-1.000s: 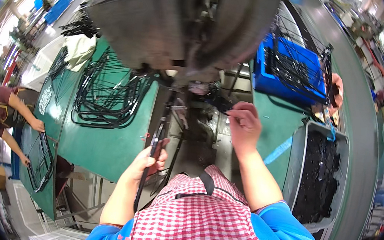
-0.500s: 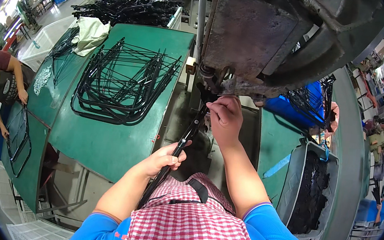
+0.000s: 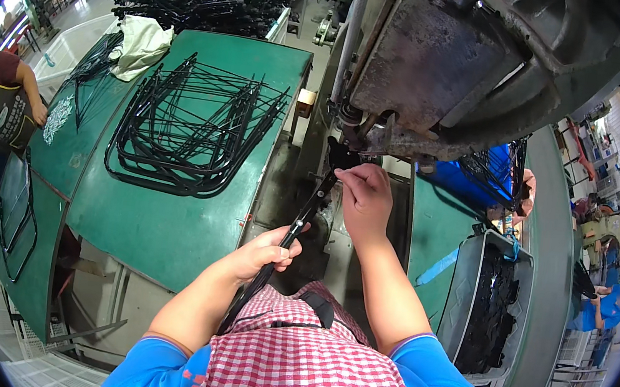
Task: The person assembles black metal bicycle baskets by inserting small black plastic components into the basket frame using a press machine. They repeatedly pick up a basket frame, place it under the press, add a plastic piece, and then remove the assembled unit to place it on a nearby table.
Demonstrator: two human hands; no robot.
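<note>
Clenching a black metal bar (image 3: 298, 227), left hand (image 3: 268, 250) steadies; right hand (image 3: 366, 199) pinches its tip.

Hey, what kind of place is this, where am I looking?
Most likely a metalworking factory floor. A heavy grey press machine hangs over the work spot, black bent wire frames are stacked on a green metal table, and the left hand and right hand hold a black metal bar under it.

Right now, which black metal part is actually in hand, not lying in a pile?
The long black strip: left hand grips its middle, right hand pinches its top end under the grey press. The wire frames lie stacked on the green table.
</note>
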